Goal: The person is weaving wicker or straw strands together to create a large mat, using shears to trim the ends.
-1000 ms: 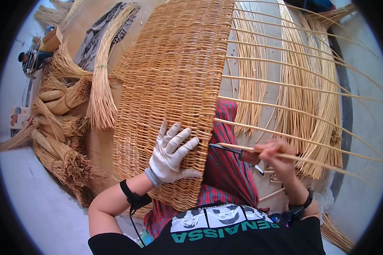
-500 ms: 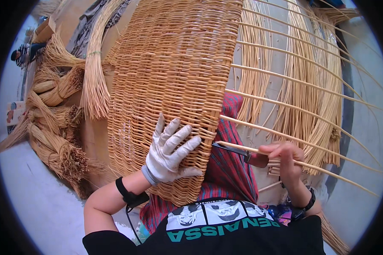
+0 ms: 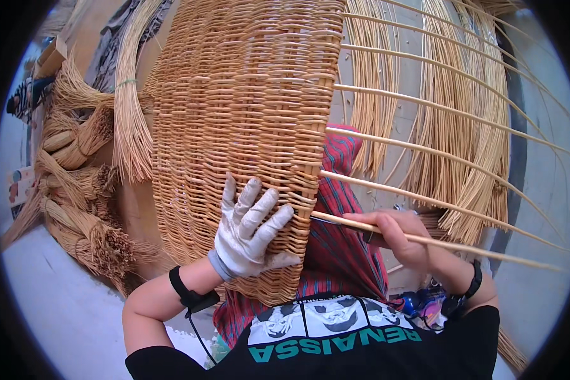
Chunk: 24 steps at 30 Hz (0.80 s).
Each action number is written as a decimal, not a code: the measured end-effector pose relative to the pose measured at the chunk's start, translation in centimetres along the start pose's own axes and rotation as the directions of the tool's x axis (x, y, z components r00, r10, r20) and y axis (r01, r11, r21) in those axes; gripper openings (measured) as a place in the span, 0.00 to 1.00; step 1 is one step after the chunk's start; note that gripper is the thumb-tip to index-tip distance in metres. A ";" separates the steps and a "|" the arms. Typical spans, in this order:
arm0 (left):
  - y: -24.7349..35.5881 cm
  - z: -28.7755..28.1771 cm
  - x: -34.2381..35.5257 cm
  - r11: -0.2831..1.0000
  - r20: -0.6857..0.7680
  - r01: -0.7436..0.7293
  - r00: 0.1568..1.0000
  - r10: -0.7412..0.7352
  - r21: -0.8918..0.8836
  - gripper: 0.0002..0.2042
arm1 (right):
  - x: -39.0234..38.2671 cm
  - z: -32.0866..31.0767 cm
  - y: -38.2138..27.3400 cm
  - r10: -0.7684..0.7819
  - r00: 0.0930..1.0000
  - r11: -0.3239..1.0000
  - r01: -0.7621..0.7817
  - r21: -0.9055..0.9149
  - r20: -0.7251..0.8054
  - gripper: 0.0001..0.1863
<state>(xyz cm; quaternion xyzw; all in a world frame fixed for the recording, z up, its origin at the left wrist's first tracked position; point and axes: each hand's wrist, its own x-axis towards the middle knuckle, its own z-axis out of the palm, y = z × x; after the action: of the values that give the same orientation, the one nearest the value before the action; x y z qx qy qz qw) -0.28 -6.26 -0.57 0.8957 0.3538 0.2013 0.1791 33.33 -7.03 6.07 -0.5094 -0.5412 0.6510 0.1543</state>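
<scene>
Head view: from my distant post I watched the gloved left hand (image 3: 250, 234) lie flat, fingers spread, on the wicker panel (image 3: 247, 120), which sat over striped cloth (image 3: 335, 253). The bare right hand (image 3: 402, 237) gripped a rod (image 3: 475, 250) and a tool (image 3: 375, 239) — the rod's tip at the panel's right edge. Above, other rods (image 3: 386, 187) already jutted out; below, that edge seemed left without any.
</scene>
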 end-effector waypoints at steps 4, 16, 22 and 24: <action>0.0 0.1 0.1 1.000 -0.013 -0.026 1.000 0.026 0.005 0.44 | 1.8 -1.9 0.9 0.138 0.964 0.990 -0.142 0.001 0.226 0.32; -1.1 0.3 0.2 1.000 -0.102 0.024 0.994 -0.025 -0.008 0.43 | 4.5 -2.3 0.6 0.100 0.922 0.969 -0.005 -0.245 0.375 0.26; -1.3 1.0 -0.2 0.998 -0.117 0.061 0.991 -0.061 -0.006 0.45 | 4.9 -1.6 4.9 -0.344 0.929 0.654 0.340 -0.676 0.134 0.13; -1.7 1.2 -0.9 0.999 -0.146 0.051 0.988 -0.051 -0.003 0.45 | 3.3 -7.9 7.6 -0.296 0.954 0.342 0.155 -0.927 0.051 0.13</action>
<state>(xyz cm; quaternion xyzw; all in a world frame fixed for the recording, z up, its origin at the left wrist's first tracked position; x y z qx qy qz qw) -1.25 -5.91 -2.63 0.8693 0.3887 0.2617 0.1576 41.13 -2.96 -1.27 -0.4682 -0.8651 0.1768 -0.0337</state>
